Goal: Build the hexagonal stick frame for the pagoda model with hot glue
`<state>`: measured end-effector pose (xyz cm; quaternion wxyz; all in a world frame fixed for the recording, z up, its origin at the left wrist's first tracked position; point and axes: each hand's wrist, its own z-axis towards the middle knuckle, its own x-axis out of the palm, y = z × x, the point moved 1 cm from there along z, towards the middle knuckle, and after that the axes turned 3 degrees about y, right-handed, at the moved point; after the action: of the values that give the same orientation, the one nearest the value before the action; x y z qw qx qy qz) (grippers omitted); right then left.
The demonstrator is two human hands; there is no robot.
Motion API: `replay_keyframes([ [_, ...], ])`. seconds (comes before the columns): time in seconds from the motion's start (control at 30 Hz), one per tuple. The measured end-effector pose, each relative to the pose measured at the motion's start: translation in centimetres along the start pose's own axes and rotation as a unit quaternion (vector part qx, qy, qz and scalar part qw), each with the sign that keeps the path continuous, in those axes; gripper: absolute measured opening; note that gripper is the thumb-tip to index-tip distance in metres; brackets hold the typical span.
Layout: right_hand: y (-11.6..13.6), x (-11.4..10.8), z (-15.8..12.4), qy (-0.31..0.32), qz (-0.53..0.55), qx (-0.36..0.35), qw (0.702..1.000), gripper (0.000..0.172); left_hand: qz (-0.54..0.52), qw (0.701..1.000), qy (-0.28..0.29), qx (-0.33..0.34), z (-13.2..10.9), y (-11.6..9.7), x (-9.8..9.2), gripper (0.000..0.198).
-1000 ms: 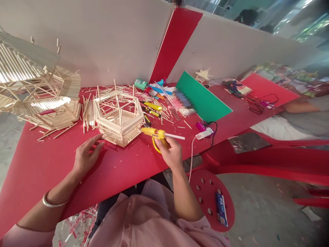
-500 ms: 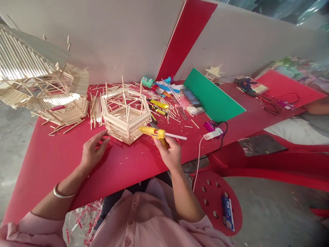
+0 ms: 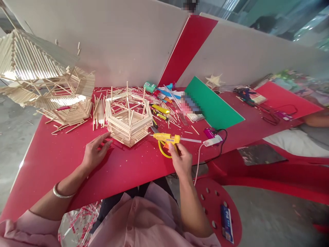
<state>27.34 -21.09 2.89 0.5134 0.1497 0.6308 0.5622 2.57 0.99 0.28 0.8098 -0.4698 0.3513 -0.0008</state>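
A six-sided frame of thin wooden sticks (image 3: pixel 140 126) sits on the red table (image 3: pixel 128 164) in front of me, with several short posts standing up from its rim. At its lower left is my left hand (image 3: pixel 95 151), fingers loosely apart and holding nothing; whether the fingertips touch the frame I cannot tell. My right hand (image 3: pixel 183 159) grips a yellow hot glue gun (image 3: pixel 167 138) by its handle. The nozzle points left, close to the frame's lower right side. A clear glue stick (image 3: pixel 191 140) juts from the gun's back end.
At left stands a larger roofed stick model (image 3: pixel 38 56). Loose sticks (image 3: pixel 99 111) and yellow cutters (image 3: pixel 161 109) lie behind the frame. Right are a green board (image 3: pixel 213 103), a white power strip (image 3: pixel 212 140) with cords, and a red stool (image 3: pixel 214 209). Another person's arm (image 3: pixel 317 120) shows far right.
My right hand has drawn the glue gun right and slightly down, away from the frame, and turned it more level. My left hand stays by the frame. The whole view has shifted slightly.
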Motion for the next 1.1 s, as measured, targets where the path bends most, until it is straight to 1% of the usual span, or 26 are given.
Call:
replay_keyframes([
  [0.1, -0.5, -0.2, 0.0, -0.001, -0.001, -0.004, 1.0, 0.045, 0.006, 1.0, -0.003, -0.014, 0.0, -0.1, -0.1, 0.044],
  [0.2, -0.7, 0.0, -0.1, 0.005, -0.005, -0.02, 1.0, 0.04, 0.012, 0.999, 0.0, -0.042, 0.0, -0.3, -0.2, 0.049],
  [0.33, -0.4, 0.4, -0.1, 0.042, 0.011, -0.059, 0.997, 0.033, 0.008, 0.998, 0.019, -0.06, 0.1, -0.6, -0.3, 0.051],
  [0.43, -0.1, 0.7, -0.3, 0.065, 0.018, -0.08, 0.994, 0.029, 0.003, 0.998, 0.037, -0.054, 0.0, -0.8, -0.4, 0.051],
  [0.6, 0.3, 1.0, -0.7, 0.06, 0.029, -0.093, 0.993, 0.027, -0.008, 0.997, 0.072, -0.029, -0.1, -1.0, -0.3, 0.052],
  [0.7, 0.7, 1.0, -0.9, 0.071, 0.046, -0.106, 0.991, 0.024, -0.01, 0.995, 0.094, -0.024, -0.2, -1.1, -0.3, 0.052],
  [0.77, 1.0, 1.0, -1.1, 0.091, 0.066, -0.112, 0.987, 0.023, -0.003, 0.996, 0.085, -0.014, -0.2, -1.0, -0.3, 0.05],
  [0.87, 1.7, 1.1, -1.3, 0.107, 0.09, -0.111, 0.984, 0.024, 0.022, 0.998, 0.051, -0.003, -0.1, -0.6, -0.3, 0.046],
  [0.97, 2.3, 1.6, -1.6, 0.09, 0.082, -0.115, 0.986, 0.025, 0.028, 0.999, 0.032, -0.001, 0.2, 0.0, 0.0, 0.047],
  [1.1, 3.0, 2.6, -2.0, 0.073, 0.056, -0.142, 0.985, 0.024, 0.015, 0.999, 0.035, 0.01, 0.8, 0.3, 0.6, 0.057],
])
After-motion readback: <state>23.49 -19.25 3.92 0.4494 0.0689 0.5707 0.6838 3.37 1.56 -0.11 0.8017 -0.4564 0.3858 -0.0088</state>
